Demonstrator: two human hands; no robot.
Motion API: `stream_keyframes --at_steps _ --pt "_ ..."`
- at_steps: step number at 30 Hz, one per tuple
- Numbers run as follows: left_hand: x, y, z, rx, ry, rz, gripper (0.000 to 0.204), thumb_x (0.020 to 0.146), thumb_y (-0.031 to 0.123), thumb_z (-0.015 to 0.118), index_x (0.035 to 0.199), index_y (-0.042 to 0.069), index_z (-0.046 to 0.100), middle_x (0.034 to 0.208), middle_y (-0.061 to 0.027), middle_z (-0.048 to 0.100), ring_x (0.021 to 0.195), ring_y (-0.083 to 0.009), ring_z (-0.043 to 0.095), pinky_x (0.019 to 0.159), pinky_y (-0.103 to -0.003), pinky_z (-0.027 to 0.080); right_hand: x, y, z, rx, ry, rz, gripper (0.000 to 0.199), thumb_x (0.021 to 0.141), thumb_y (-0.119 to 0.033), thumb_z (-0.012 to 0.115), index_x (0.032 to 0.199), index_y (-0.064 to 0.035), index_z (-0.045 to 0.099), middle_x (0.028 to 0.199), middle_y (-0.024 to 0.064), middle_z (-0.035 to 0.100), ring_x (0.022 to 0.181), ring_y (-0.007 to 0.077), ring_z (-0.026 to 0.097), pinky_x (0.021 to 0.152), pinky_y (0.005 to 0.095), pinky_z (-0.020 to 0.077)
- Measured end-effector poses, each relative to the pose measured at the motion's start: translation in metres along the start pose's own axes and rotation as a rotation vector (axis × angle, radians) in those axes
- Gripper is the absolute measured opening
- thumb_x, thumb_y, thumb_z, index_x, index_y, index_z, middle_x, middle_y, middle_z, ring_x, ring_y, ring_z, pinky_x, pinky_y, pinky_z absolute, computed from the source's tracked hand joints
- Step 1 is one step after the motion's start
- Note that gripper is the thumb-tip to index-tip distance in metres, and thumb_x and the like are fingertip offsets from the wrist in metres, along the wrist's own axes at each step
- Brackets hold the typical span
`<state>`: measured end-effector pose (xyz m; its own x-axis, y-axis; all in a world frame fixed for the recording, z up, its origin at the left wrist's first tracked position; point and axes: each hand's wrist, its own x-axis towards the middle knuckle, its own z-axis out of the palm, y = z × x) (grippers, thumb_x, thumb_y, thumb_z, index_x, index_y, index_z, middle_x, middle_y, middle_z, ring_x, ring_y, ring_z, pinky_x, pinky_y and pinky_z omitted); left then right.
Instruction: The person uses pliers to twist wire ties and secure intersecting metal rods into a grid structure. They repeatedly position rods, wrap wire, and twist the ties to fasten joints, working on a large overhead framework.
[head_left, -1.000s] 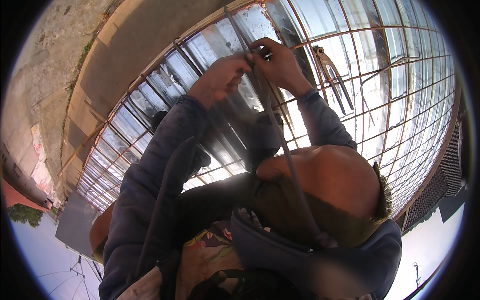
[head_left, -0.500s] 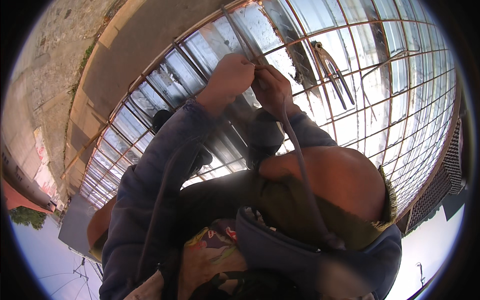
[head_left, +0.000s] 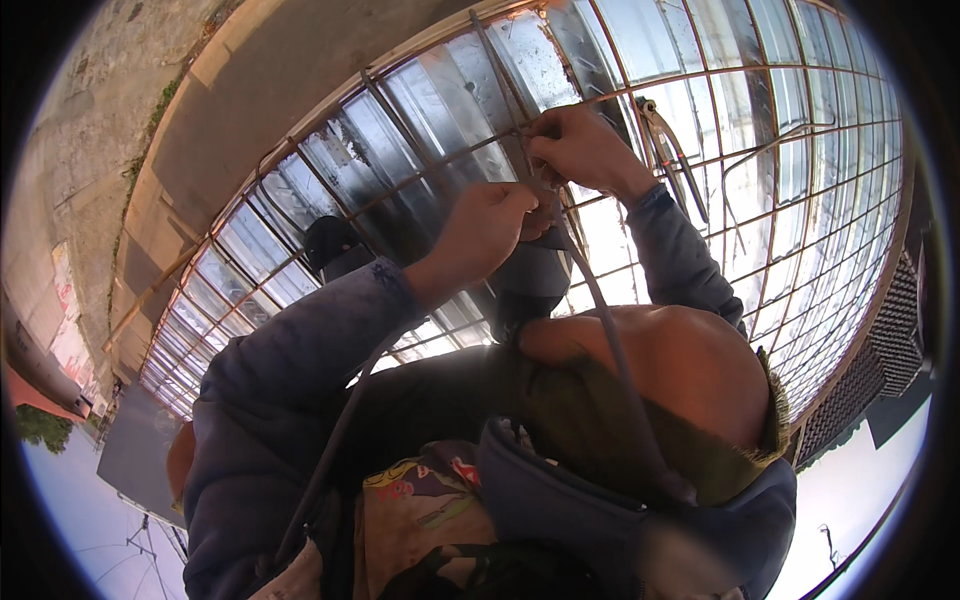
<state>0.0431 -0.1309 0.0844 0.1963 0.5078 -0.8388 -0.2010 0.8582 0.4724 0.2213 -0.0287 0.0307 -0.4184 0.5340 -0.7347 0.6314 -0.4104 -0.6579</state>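
Note:
My left hand (head_left: 480, 230) is closed, its fingertips just below a crossing of the brown steel-bar mesh (head_left: 690, 76). Slightly farther off and to the right, my right hand (head_left: 590, 150) pinches close to the same bars, thumb and fingers together. Whatever either hand grips is too small and dark to make out. A pair of pliers (head_left: 657, 130) with dark and red handles lies on the mesh just right of my right hand. A grey cord (head_left: 610, 340) hangs in front, its upper end passing near my fingers.
Beneath the mesh lies shiny corrugated metal sheeting (head_left: 440, 85). My dark shoes (head_left: 332, 240) stand on it below my hands. A bent thin rod (head_left: 765, 145) rests at the right. Past the mesh's far left edge are a brown strip (head_left: 270, 70) and a wooden stick (head_left: 155, 300).
My hands were together higher on the mesh. The left has drawn back toward my body, and the right has shifted right, leaving their wrists farther apart. The view has shifted slightly.

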Motion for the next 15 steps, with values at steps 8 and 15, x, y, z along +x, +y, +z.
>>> stream_keyframes --at_steps 8,15 --pt "0.046 0.011 -0.020 0.816 0.242 0.399 0.041 0.098 0.041 0.077 0.096 0.000 0.077 0.075 -0.0123 0.076 0.072 -0.0225 0.077 0.069 -0.036 0.059 0.016 -0.012 -0.013 -0.268 0.130 -0.176 0.037 0.101 -0.030 0.065 0.114 0.0022 0.077 0.105 0.0209 0.077 0.101 0.0347 0.074 0.095 0.0441 0.0555" --pt "0.064 0.013 -0.021 0.970 0.340 0.504 0.028 0.094 0.034 0.072 0.092 0.007 0.079 0.084 -0.0174 0.078 0.081 -0.0384 0.077 0.074 -0.047 0.060 0.012 -0.002 -0.008 -0.287 0.262 -0.199 0.029 0.099 -0.029 0.066 0.108 -0.0033 0.076 0.096 0.0215 0.077 0.094 0.0401 0.075 0.087 0.0483 0.0573"
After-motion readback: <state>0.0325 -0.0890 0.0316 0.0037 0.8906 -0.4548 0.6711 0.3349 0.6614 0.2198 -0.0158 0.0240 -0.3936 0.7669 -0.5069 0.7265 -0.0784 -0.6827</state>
